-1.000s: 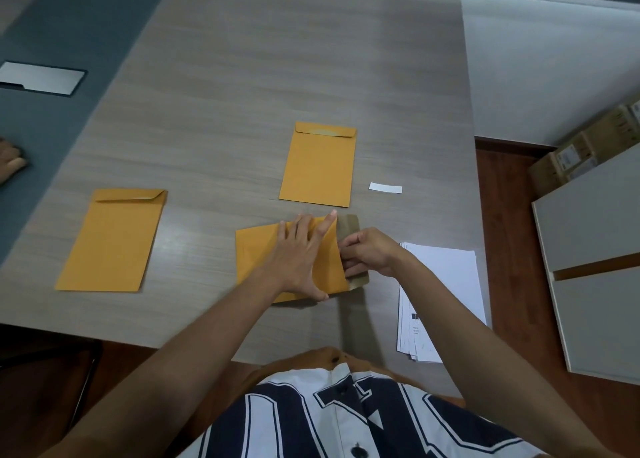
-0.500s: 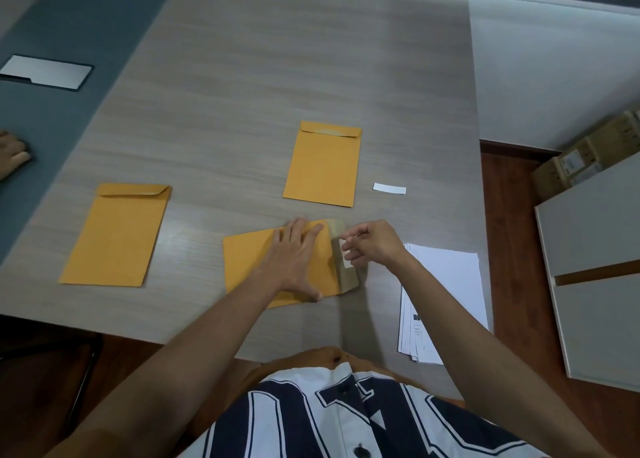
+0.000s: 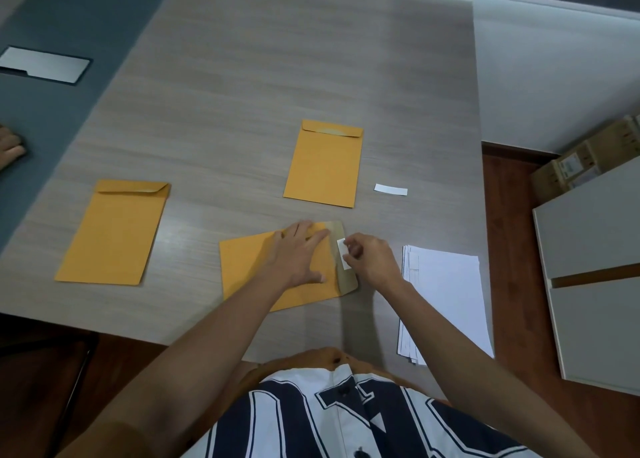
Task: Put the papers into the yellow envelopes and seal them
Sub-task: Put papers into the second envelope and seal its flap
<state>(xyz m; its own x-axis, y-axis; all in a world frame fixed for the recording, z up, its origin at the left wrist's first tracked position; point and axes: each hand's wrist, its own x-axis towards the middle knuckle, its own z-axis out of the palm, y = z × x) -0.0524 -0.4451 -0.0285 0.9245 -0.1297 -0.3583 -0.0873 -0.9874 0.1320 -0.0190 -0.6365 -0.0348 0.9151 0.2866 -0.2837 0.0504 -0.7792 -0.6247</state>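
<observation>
— On the grey surface (image 3: pixel 277 76), what lies nearest to the person?
— A yellow envelope (image 3: pixel 249 274), turned sideways, its flap (image 3: pixel 346 281) open toward the right. The left envelope (image 3: pixel 114 236) and the far envelope (image 3: pixel 323 170) lie well apart from it, flaps folded down. White papers (image 3: pixel 446 298) are stacked at the right edge.
— And the hands?
— The left hand (image 3: pixel 298 253) presses flat on the yellow envelope, fingers straight. The right hand (image 3: pixel 372 260) pinches a white strip (image 3: pixel 343 258) at the flap. A loose strip (image 3: pixel 390 189) lies beside the far envelope.
</observation>
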